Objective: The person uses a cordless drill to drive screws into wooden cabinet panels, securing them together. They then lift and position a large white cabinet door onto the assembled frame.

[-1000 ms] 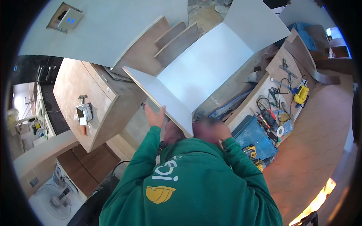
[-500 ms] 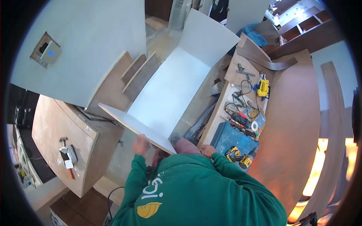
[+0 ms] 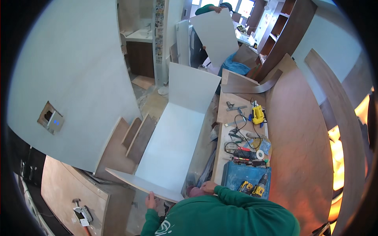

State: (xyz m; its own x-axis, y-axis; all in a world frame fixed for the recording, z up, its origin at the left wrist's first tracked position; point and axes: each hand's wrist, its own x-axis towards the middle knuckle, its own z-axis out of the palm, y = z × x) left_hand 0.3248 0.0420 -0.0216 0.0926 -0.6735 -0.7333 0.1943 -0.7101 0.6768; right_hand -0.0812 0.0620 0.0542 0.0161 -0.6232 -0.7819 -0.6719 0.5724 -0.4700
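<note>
A white U-shaped unit of three panels lies before me: a long flat panel [image 3: 169,143], an upright far end panel [image 3: 193,86] and an upright near end panel [image 3: 145,185]. At the outer side of the near end panel, my left hand [image 3: 150,201] has its fingers at the edge, holding it. My right hand [image 3: 208,187] is by a pinkish rounded form, perhaps my knee, beside that panel's right corner; its fingers are small and partly hidden. Close to my right forearm stands a blue tool case [image 3: 236,175] with yellow-black cordless drills [image 3: 254,188] on it.
Right of the unit a bench [image 3: 232,114] bears a yellow power tool [image 3: 258,115], clamps, cables and a tape roll [image 3: 260,154]. Wooden pieces [image 3: 138,133] stand at the left, near a cabinet [image 3: 71,188] with a hammer [image 3: 76,202]. A co-worker [image 3: 208,8] holds a white board [image 3: 216,35].
My view has tilted up, bringing the co-worker with the board and a washbasin into sight. My right hand has moved from the bench corner toward the pinkish form; my left stays at the near panel.
</note>
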